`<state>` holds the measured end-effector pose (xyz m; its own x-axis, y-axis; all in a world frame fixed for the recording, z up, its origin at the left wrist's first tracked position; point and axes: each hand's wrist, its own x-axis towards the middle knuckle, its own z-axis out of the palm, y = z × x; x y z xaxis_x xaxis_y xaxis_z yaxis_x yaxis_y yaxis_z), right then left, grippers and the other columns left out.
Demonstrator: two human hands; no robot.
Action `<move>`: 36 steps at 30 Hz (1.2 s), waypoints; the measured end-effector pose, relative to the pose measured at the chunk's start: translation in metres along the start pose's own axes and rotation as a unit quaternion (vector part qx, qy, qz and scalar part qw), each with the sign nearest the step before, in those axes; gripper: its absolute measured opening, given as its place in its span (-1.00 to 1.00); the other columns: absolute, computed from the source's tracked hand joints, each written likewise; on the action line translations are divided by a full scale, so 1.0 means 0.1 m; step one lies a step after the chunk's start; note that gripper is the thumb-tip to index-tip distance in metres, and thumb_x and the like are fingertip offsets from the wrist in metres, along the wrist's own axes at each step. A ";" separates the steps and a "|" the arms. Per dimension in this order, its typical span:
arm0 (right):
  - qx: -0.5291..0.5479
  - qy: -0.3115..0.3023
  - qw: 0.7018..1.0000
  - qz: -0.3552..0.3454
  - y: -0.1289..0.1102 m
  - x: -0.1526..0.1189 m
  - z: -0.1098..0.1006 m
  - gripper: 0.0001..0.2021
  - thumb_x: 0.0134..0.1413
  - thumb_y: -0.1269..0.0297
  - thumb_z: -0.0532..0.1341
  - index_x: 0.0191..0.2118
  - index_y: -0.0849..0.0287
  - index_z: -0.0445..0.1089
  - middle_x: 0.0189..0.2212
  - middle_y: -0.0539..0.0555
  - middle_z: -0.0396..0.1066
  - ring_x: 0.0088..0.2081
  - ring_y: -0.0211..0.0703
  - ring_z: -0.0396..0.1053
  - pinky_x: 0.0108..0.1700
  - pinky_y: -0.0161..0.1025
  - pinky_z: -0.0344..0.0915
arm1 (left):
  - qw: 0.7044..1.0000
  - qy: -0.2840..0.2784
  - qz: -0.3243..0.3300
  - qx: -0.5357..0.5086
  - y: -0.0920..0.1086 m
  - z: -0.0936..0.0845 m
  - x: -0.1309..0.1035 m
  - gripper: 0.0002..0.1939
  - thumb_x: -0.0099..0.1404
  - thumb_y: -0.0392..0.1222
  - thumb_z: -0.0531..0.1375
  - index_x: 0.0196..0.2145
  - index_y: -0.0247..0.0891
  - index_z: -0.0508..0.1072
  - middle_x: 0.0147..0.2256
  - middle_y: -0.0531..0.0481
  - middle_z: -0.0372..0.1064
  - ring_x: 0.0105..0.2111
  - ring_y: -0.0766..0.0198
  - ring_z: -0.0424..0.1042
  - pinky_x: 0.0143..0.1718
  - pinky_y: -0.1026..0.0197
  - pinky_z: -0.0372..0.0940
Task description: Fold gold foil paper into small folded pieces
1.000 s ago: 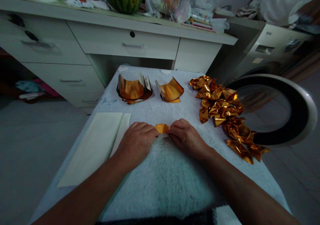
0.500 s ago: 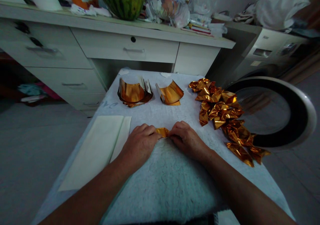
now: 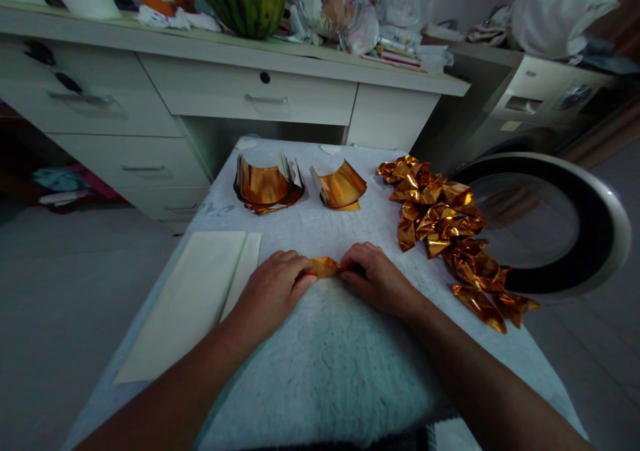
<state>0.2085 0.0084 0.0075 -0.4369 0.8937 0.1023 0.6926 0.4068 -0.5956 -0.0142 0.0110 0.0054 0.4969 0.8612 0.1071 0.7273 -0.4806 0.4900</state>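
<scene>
Between my hands is a small folded piece of gold foil paper, low over the cloth-covered table. My left hand pinches its left end, and my right hand pinches the right end; both ends are hidden by fingers. Beyond them lie two stacks of curved gold foil sheets, a thicker left stack and a thinner right stack. To the right sits a heap of folded gold foil pieces with twisted, pointed shapes. Pale paper sheets lie flat beside my left forearm.
A light patterned cloth covers the table. Behind it stands a white drawer desk bearing a watermelon and a glass bowl. At the right, the open round door of a washing machine reaches near the foil heap.
My left fingers have shifted slightly left along the foil, and a little more of its gold middle shows. My right hand stays nearly where it was.
</scene>
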 end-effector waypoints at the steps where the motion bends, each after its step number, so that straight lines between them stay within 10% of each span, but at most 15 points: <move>1: -0.005 -0.001 1.000 0.004 0.00 0.00 0.00 -0.91 0.10 0.51 0.26 -0.33 0.18 0.41 -0.37 0.01 0.39 -0.25 -0.14 0.26 -0.16 -0.16 0.11 | 1.000 -0.002 -0.004 0.004 0.00 0.00 0.00 -0.87 0.34 -0.24 0.15 -0.38 -0.23 0.43 -0.35 -0.02 0.41 -0.26 0.13 0.39 -0.24 0.12 0.28; 36: -0.140 0.000 0.978 0.153 -0.14 0.10 0.07 -0.77 0.25 0.21 0.19 -0.40 0.16 0.46 -0.39 0.06 0.45 -0.28 -0.13 0.29 -0.22 -0.20 -0.01 | 0.978 -0.026 -0.099 0.184 0.13 0.02 0.00 -0.72 0.43 -0.13 0.01 -0.32 -0.27 0.45 -0.29 -0.13 0.43 -0.21 0.04 0.40 -0.13 0.02 0.29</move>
<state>0.1902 0.0099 0.0114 -0.1841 0.9818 -0.0467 0.9209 0.1557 -0.3573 -0.0044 0.0043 0.0100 0.3457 0.9383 -0.0068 0.9280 -0.3408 0.1504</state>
